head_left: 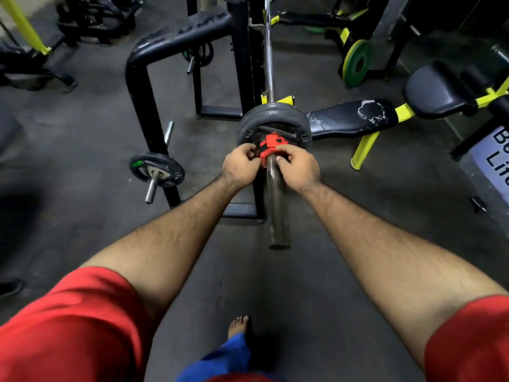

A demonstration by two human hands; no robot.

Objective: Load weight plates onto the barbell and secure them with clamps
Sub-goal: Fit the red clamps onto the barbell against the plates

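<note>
A barbell (277, 205) runs from the rack toward me, its bare sleeve end pointing at my body. Dark grey weight plates (272, 113) sit stacked on the sleeve. A red clamp (271, 146) is on the sleeve right against the outer plate. My left hand (241, 166) pinches the clamp's left side. My right hand (298, 168) grips its right side, thumb on the sleeve. The fingers hide the clamp's near edge.
A black rack frame (143, 86) stands to the left, with a small black plate (157, 169) on a storage peg. A worn black bench pad (352, 118) with yellow legs lies to the right. A green and yellow plate (356, 63) leans at the back right. My bare foot (238, 325) is below.
</note>
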